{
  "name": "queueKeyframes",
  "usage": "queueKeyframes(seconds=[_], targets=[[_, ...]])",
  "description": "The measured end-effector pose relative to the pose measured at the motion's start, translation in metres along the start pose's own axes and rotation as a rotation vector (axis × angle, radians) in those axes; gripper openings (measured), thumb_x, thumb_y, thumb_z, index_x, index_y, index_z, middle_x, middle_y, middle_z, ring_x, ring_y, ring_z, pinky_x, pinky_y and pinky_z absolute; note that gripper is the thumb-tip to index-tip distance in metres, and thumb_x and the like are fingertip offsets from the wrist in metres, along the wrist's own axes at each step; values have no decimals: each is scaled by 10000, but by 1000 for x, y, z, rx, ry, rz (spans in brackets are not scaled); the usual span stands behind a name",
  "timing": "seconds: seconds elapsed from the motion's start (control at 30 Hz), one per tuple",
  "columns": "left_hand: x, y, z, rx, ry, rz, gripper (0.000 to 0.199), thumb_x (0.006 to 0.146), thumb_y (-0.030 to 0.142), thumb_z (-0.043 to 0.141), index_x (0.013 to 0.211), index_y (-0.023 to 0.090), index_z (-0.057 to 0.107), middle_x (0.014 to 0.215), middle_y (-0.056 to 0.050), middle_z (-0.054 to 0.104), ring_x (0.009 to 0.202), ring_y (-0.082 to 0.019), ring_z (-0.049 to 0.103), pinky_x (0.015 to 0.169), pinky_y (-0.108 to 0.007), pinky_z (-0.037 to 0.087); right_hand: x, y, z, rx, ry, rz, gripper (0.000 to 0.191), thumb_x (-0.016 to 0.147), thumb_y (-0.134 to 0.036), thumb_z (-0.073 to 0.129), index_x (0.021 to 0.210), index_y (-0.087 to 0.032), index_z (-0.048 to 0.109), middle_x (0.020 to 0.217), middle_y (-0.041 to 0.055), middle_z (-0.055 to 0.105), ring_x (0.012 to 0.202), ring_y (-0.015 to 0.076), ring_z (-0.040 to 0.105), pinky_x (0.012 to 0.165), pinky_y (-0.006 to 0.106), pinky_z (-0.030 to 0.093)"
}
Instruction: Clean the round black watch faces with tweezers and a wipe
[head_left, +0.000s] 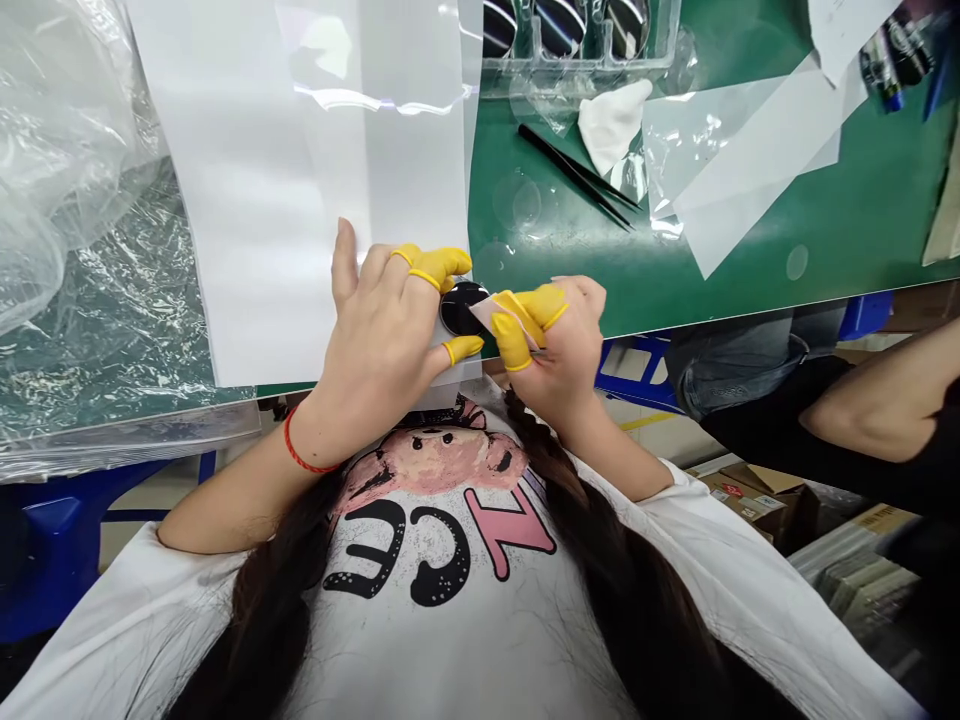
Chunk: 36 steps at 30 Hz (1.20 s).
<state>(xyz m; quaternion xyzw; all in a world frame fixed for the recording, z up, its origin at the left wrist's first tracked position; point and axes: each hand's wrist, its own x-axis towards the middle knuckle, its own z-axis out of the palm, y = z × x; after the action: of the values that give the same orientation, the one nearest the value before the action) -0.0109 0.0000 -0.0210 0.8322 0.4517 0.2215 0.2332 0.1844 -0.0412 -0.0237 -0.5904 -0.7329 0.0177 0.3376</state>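
A round, glossy black disc [461, 309] sits near the table's front edge, at the right border of the white sheets. My left hand [394, 315] grips the disc by its rim between the thumb and fingers, which wear yellow finger cots. Pinched in my right hand [551, 335], also in yellow finger cots, is a small pale pink piece of cloth or paper [486, 314]. Its tip meets the right part of the disc. My fingers cover part of the disc's edge and most of the pale piece.
Black tweezers [577, 178] and a white crumpled cloth [613, 122] lie on the green table [555, 260]. Behind them stands a clear tray [585, 62] with several dark discs. Clear plastic [75, 200] covers the left side. Another person's arm [885, 390] is at the right.
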Motion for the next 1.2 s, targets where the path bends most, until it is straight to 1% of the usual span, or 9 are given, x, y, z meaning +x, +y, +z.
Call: queueKeyframes(seconds=[0.2, 0.33, 0.47, 0.57, 0.7, 0.83, 0.93, 1.03, 1.2], targets=[[0, 0, 0, -6, 15, 13, 510, 877, 579, 669, 1193, 196, 550, 1094, -85, 633, 1141, -295, 563, 1260, -656, 108, 10, 12, 11, -51, -110, 120, 392, 1051, -516, 344, 950, -221, 580, 849, 37, 620, 847, 211, 612, 884, 484, 497], [1, -1, 1, -11, 24, 31, 546, 860, 594, 681, 1175, 161, 574, 1081, -117, 647, 1128, -319, 572, 1245, -671, 125, 15, 18, 3, -25, -155, 145, 394, 1041, -540, 369, 964, -219, 583, 841, 32, 617, 863, 214, 617, 884, 483, 508], [2, 0, 1, -10, 19, 18, 529, 848, 572, 708, 1161, 166, 579, 1084, -111, 642, 1141, -319, 565, 1238, -688, 121, 9, 4, -6, -43, -66, 41, 357, 1052, -490, 371, 945, -233, 595, 810, 13, 617, 817, 188, 615, 901, 469, 515], [3, 1, 0, -30, -5, -15, 502, 845, 561, 716, 1141, 181, 574, 1098, -101, 632, 1164, -315, 553, 1247, -682, 85, 3, -4, -2, -61, -46, -49, 355, 1053, -473, 373, 912, -237, 598, 782, 7, 607, 815, 185, 625, 963, 491, 491], [5, 0, -2, -94, -58, -55, 542, 817, 547, 756, 1164, 178, 564, 1147, -108, 622, 1215, -325, 530, 1259, -671, 12, 6, 5, 8, -60, -119, 60, 390, 1059, -493, 317, 985, -231, 596, 872, 46, 632, 910, 230, 639, 969, 530, 476], [4, -3, -1, -51, -33, -6, 577, 811, 539, 767, 1216, 192, 547, 1149, -97, 630, 1197, -328, 546, 1245, -706, 58, 17, 19, 7, -37, -235, 141, 414, 1050, -543, 321, 1028, -236, 597, 940, 63, 643, 1029, 263, 633, 1006, 555, 465], [2, -3, 0, -5, 22, 39, 551, 800, 476, 795, 1217, 210, 552, 1120, -81, 654, 1162, -323, 579, 1242, -704, 129, 22, 21, 0, 26, -276, 139, 404, 1039, -562, 368, 1030, -238, 609, 977, 58, 656, 1050, 258, 635, 999, 543, 489], [2, -2, -3, -59, 7, 68, 510, 828, 354, 773, 1255, 202, 540, 1181, -86, 677, 1179, -317, 601, 1242, -714, 145, 21, 21, -9, 109, -233, 167, 383, 1032, -558, 408, 1040, -243, 627, 1007, 49, 677, 1025, 235, 649, 952, 494, 534], [3, -3, -10, -226, -56, 103, 563, 876, 159, 621, 1400, 270, 447, 1364, -48, 646, 1351, -297, 542, 1272, -693, -24, 18, 32, -28, 203, -153, 227, 345, 1010, -551, 483, 1039, -255, 658, 1014, 40, 710, 972, 217, 673, 921, 454, 564]])
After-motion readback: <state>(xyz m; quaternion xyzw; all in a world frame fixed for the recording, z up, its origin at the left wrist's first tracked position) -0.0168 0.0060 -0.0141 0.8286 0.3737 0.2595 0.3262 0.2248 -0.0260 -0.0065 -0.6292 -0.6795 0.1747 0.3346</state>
